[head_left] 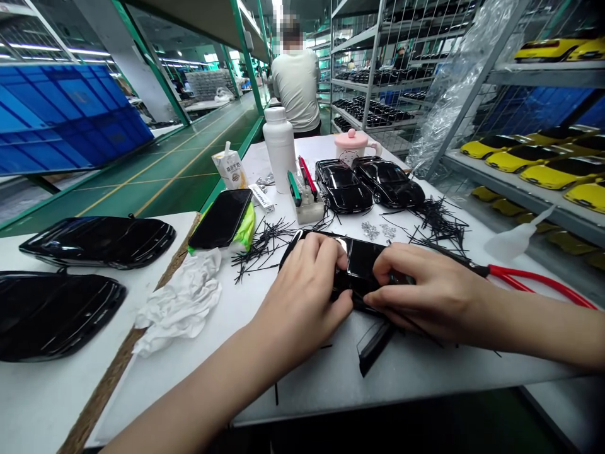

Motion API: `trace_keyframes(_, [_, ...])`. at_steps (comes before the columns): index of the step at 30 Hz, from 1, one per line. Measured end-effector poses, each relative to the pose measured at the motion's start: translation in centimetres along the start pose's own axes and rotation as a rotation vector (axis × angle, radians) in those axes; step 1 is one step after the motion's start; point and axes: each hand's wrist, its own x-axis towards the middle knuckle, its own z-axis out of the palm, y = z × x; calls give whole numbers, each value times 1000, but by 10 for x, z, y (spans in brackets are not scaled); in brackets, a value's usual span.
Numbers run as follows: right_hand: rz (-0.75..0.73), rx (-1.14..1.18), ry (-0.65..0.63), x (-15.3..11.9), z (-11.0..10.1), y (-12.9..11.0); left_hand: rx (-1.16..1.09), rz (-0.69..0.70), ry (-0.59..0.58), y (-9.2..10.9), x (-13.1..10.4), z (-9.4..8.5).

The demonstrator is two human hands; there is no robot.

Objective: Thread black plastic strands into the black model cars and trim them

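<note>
A glossy black model car (pixel 360 257) lies on the white table in front of me, partly covered by both hands. My left hand (pixel 312 271) is closed over its left part, with the thumb and fingers against the near side. At its right part, my right hand (pixel 416 280) has thumb and forefinger pinched against the near side. Whatever is between those fingertips is too small or hidden to make out. Thin black strips show beneath the right hand. A wider black plastic piece (pixel 375 347) lies just below the car, near the table's front.
Two black model cars (pixel 345 186) stand behind, beside heaps of thin black strips (pixel 442 221) and red-handled pliers (pixel 515 274). A phone (pixel 221 217), crumpled tissue (pixel 182 302) and white bottle (pixel 278 148) are to the left and back. Yellow cars (pixel 520 157) fill the right rack; a person (pixel 297 85) sits ahead.
</note>
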Motion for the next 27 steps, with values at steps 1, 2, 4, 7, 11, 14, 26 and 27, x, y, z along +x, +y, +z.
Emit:
trace_keyframes(1, [7, 13, -2, 0, 0, 0, 5, 3, 3, 0, 0, 0])
trace_keyframes(2, [12, 25, -4, 0, 0, 1, 9, 9, 5, 0, 1, 1])
trace_keyframes(4, [13, 43, -8, 0, -1, 2, 16, 26, 10, 0, 1, 1])
trace_keyframes(7, [8, 70, -27, 0, -2, 4, 19, 37, 10, 1, 0, 0])
trace_keyframes(11, [3, 100, -29, 1, -4, 4, 11, 43, -2, 0, -1, 2])
trace_keyframes(14, [13, 126, -19, 0, -5, 2, 20, 66, 14, -2, -1, 3])
trace_keyframes(26, [32, -1, -72, 1, -3, 1, 244, 210, 75, 2, -5, -12])
trace_keyframes(27, [50, 3, -82, 0, -2, 1, 254, 210, 72, 2, -5, -12])
